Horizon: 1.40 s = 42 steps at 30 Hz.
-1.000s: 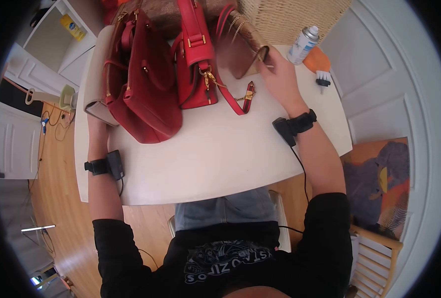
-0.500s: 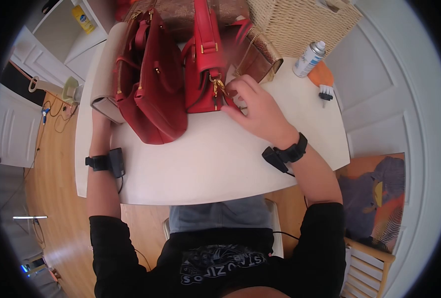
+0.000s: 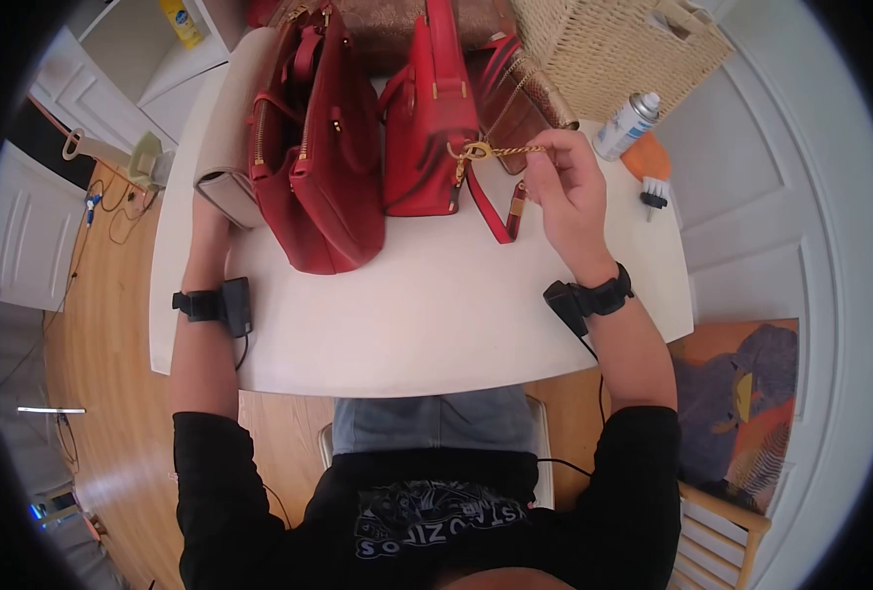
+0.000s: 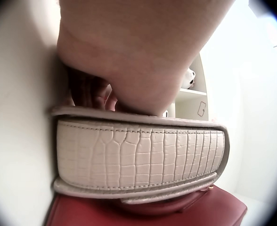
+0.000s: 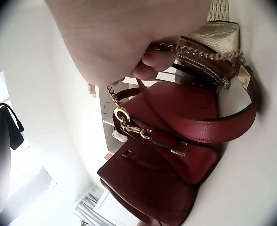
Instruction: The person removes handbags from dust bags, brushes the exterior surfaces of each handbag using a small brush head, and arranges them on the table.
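Observation:
My right hand (image 3: 574,202) pinches a gold chain (image 3: 513,151) and pulls it out sideways from the ring on the smaller red handbag (image 3: 419,152). From the chain's far end hangs a red leather strap (image 5: 214,129), looping down over the tabletop in the right wrist view. On the left, a beige crocodile-textured bag (image 4: 143,157) stands on edge against a larger, dark red handbag (image 3: 343,211). My left hand (image 4: 129,70) lies along the beige bag's outer side, its fingers partly hidden behind the wrist and bag.
Behind the chain sits a bronze-gold bag (image 3: 544,88), with a woven basket (image 3: 603,59) at the back. A spray can (image 3: 625,128), an orange pad (image 3: 648,155) and a small brush (image 3: 656,192) are at the right of the white table (image 3: 407,324).
My right hand has come from the bronze-gold bag to the smaller red handbag, taken its chain and drawn it rightward. The left hand stays by the beige bag.

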Available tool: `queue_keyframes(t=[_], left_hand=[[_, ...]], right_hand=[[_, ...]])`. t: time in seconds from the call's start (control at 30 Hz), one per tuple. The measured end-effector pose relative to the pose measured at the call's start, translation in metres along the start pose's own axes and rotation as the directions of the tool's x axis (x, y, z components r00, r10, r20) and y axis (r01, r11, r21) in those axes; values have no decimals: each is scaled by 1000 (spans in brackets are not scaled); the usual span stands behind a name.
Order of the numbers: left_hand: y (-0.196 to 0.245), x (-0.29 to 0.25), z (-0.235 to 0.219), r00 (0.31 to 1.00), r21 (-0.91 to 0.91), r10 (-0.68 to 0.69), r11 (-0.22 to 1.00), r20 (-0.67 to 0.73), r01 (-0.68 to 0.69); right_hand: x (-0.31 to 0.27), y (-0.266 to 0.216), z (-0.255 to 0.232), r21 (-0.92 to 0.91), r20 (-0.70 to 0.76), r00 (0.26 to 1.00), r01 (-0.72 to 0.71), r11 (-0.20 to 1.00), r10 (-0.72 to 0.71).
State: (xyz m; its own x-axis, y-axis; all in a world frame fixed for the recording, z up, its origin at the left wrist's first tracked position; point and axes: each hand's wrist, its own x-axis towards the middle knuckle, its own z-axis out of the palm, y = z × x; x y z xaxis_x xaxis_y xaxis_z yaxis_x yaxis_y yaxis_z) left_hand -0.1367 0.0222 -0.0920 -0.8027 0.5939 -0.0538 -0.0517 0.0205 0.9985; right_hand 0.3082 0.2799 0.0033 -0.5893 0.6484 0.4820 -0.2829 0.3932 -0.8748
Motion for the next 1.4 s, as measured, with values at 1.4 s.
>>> queue_keyframes(t=[1.4], left_hand=[[0, -14, 8, 987, 82, 145, 987, -66, -139]], right_hand=[[4, 1, -13, -565, 500, 804, 21, 825, 322]])
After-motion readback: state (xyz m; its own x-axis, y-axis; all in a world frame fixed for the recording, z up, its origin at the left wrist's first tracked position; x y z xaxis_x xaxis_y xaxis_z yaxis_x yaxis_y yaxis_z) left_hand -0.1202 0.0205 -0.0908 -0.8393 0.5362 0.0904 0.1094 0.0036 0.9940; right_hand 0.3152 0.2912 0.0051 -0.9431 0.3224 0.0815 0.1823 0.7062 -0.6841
